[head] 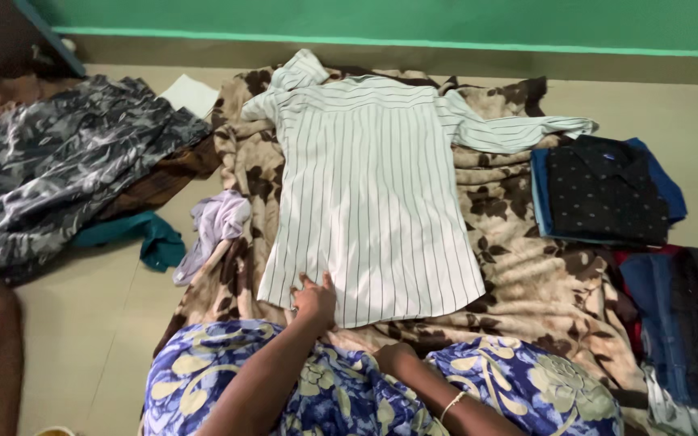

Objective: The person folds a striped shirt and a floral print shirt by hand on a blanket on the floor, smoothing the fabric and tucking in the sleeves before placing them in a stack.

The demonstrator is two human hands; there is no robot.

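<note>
Head view
Striped shirt: a white shirt with thin dark stripes (373,186) lies spread flat, back up, on a brown floral blanket (519,258), collar toward the green wall (446,20), one sleeve stretched out to the right.
Left hand: the left hand (315,300) rests on the shirt's lower hem, near its left corner, fingers loosely curled and pressing the cloth, not pinching it.
Right hand: the right hand (393,355) lies low on the blue flowered garment (349,387) over the lap, just below the hem; whether its fingers are clenched I cannot tell.
Right side: a folded dark dotted shirt (603,190) sits on blue cloth beside the blanket.
Left side: a heap of grey patterned fabric (58,161), a teal cloth (151,238) and a lilac cloth (218,222) lie on the floor.
</note>
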